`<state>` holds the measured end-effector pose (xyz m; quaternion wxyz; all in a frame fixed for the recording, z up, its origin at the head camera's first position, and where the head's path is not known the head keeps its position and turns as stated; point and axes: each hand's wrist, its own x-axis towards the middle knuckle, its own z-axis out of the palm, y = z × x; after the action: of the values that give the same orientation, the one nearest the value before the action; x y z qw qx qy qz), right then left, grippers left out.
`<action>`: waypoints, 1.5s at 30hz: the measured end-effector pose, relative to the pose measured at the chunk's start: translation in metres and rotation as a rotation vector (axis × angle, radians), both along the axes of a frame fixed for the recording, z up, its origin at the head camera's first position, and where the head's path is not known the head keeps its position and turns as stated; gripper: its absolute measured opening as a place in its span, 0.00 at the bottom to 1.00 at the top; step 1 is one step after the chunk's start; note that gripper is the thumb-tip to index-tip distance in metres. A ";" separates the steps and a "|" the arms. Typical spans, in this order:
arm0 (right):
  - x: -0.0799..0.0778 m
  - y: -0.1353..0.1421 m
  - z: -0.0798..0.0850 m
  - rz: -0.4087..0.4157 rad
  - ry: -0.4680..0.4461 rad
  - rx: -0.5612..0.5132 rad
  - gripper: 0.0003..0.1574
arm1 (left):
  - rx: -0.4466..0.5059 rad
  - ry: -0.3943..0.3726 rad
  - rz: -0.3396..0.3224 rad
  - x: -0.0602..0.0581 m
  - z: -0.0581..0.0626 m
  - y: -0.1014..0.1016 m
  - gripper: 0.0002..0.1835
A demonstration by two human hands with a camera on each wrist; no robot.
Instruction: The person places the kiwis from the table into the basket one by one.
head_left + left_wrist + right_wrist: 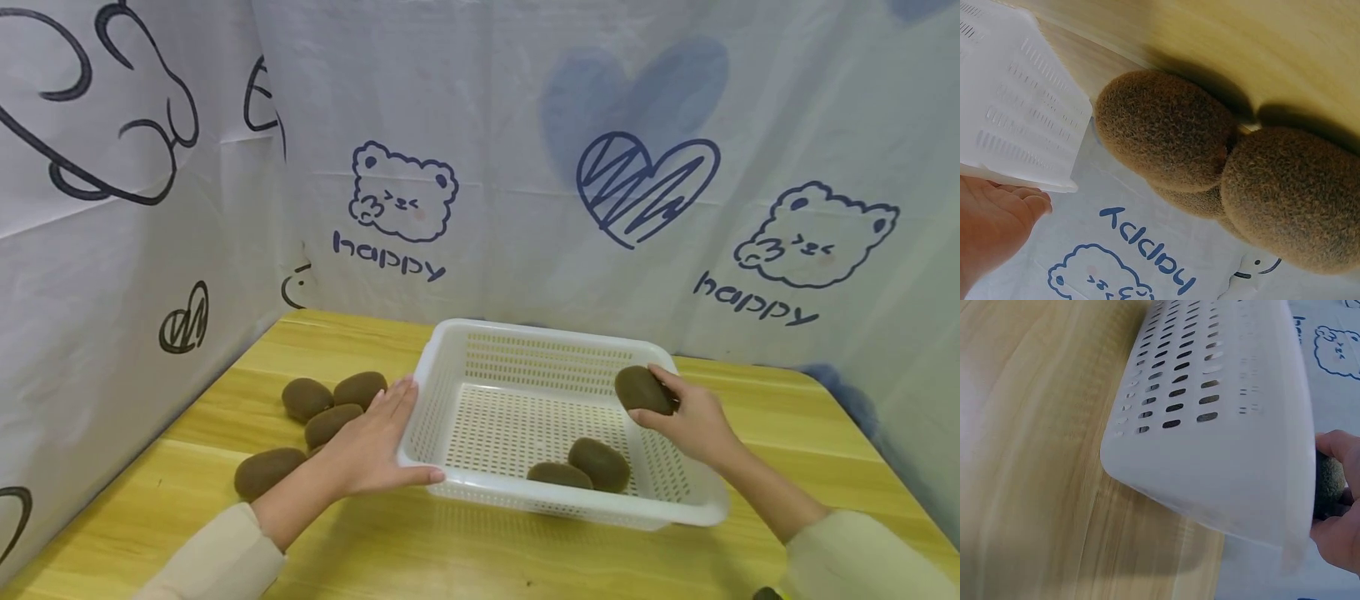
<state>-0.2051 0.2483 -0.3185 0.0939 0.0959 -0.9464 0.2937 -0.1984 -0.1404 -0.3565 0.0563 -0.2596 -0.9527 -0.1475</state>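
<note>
In the head view a white plastic basket (517,487) with slotted walls stands mid-table. My right hand (693,417) grips a brown kiwifruit (642,390) over the basket's right side; the right wrist view shows that kiwifruit (1330,481) partly, behind the basket rim. Two kiwifruits (598,464) lie inside by the near wall. On the basket's left rim rests my left hand (367,446), fingers straight along the edge and thumb at the near corner. Several kiwifruits (306,400) lie on the table just left of that hand, close up in the left wrist view.
The yellow wood-grain table (787,433) runs up to white cloth (510,250) printed with bears and hearts, at the back and left. A small dark object (767,593) shows at the bottom edge near the right sleeve.
</note>
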 end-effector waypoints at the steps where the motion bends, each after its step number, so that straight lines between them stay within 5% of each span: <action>1: -0.003 -0.002 -0.001 0.004 0.003 0.012 0.45 | -0.001 0.001 0.000 0.000 0.000 0.000 0.61; 15: -0.029 -0.013 -0.020 0.076 -0.129 0.170 0.43 | 0.008 -0.002 0.002 0.000 0.003 -0.001 0.62; 21: -0.033 -0.017 -0.025 0.175 -0.129 0.251 0.40 | 0.007 -0.005 0.005 -0.001 0.002 -0.001 0.62; 28: -0.032 -0.022 -0.030 0.186 -0.194 0.317 0.39 | 0.012 -0.016 0.000 0.000 0.002 0.000 0.62; 36: -0.030 -0.021 -0.032 0.202 -0.208 0.318 0.35 | 0.015 -0.008 -0.006 0.000 0.002 0.000 0.62; 45: -0.022 -0.016 -0.023 0.226 -0.105 0.220 0.31 | 0.020 -0.018 0.002 0.000 0.001 -0.001 0.62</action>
<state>-0.2268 0.2326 -0.3412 -0.0003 0.1961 -0.9596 0.2017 -0.1979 -0.1411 -0.3559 0.0504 -0.2570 -0.9519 -0.1591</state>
